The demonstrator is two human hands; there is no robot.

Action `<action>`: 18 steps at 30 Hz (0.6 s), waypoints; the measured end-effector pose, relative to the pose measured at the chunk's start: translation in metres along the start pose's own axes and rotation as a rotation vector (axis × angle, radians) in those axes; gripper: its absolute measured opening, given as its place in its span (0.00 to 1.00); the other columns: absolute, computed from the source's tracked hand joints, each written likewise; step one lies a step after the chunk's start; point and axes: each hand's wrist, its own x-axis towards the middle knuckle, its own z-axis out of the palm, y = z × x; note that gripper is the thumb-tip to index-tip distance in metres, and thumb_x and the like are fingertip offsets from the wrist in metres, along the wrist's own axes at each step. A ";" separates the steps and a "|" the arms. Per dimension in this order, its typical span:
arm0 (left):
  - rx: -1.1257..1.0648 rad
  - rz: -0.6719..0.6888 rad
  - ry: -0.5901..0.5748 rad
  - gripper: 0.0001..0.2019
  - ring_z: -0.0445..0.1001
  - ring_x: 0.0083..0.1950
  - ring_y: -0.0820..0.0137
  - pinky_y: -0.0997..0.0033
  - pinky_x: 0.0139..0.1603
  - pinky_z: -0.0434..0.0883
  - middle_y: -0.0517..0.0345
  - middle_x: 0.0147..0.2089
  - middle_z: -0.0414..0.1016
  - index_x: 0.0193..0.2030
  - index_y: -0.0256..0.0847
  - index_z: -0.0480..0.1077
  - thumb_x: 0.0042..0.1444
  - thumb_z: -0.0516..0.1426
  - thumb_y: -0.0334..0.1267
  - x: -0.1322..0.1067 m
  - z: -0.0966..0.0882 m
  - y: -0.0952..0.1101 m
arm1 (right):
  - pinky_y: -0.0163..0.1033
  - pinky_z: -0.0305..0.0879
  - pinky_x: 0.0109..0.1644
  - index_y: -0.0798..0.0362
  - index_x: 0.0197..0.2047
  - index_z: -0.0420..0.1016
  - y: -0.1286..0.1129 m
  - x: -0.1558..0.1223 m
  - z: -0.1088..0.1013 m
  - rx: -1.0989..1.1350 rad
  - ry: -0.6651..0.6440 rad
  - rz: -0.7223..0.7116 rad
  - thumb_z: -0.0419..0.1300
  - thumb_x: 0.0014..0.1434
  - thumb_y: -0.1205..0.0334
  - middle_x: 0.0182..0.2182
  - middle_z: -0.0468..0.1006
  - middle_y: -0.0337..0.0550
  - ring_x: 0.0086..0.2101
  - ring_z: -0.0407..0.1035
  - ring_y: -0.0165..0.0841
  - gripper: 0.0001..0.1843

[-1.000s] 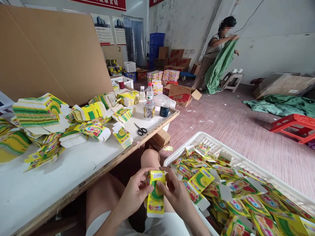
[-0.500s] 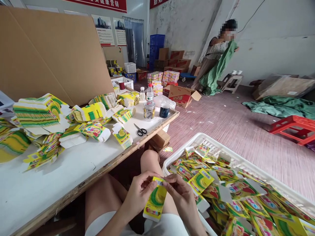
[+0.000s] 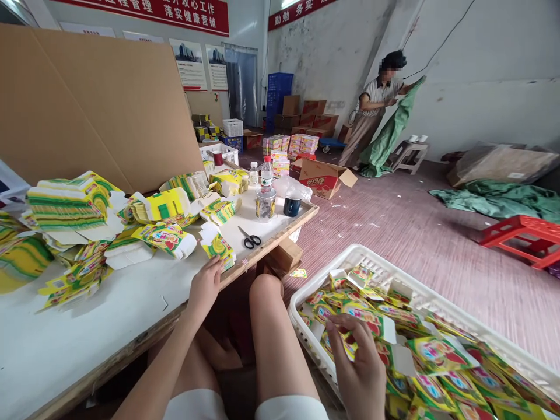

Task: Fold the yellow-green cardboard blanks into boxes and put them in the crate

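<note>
My left hand [image 3: 205, 286] reaches over the edge of the white table [image 3: 109, 309], fingers stretched out and touching the near side of a small stack of flat yellow-green cartons [image 3: 217, 246]. Over the white plastic basket [image 3: 367, 252] at my right knee, my right hand [image 3: 361, 364] has its fingers curled round a folded yellow carton [image 3: 345, 344]. That carton lies among several others filling the basket. My bare knees show between the table and the basket.
More carton stacks [image 3: 65, 201] cover the table's left and back. Scissors [image 3: 250, 239], a jar [image 3: 265, 203], a bottle [image 3: 266, 169] and a dark cup [image 3: 291, 205] sit near its far corner. A cardboard sheet [image 3: 100, 99] stands behind. Across the floor are a person with green cloth [image 3: 376, 111] and a red stool [image 3: 520, 233].
Both hands held one carton over my lap. Now the right hand has carried it into the basket, and the left hand has let go and reached to the stack on the table.
</note>
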 end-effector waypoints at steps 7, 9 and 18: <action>-0.021 0.172 0.205 0.15 0.83 0.51 0.59 0.57 0.53 0.80 0.44 0.50 0.84 0.52 0.37 0.75 0.67 0.49 0.29 -0.035 -0.022 0.032 | 0.39 0.68 0.33 0.52 0.34 0.82 -0.020 -0.015 0.035 0.413 -0.225 0.361 0.63 0.57 0.38 0.28 0.81 0.47 0.29 0.71 0.37 0.24; -0.072 0.292 0.219 0.15 0.81 0.54 0.62 0.62 0.56 0.79 0.47 0.52 0.83 0.53 0.39 0.74 0.66 0.50 0.26 -0.053 -0.028 0.054 | 0.39 0.67 0.31 0.53 0.39 0.85 -0.025 -0.017 0.045 0.608 -0.314 0.486 0.61 0.58 0.35 0.30 0.82 0.50 0.29 0.71 0.37 0.28; -0.345 0.629 -0.170 0.20 0.74 0.63 0.63 0.67 0.63 0.74 0.45 0.55 0.81 0.62 0.34 0.67 0.65 0.52 0.21 -0.113 -0.025 0.112 | 0.34 0.65 0.28 0.51 0.38 0.87 -0.007 -0.021 0.051 0.681 -0.301 0.660 0.75 0.45 0.44 0.33 0.85 0.46 0.27 0.69 0.31 0.22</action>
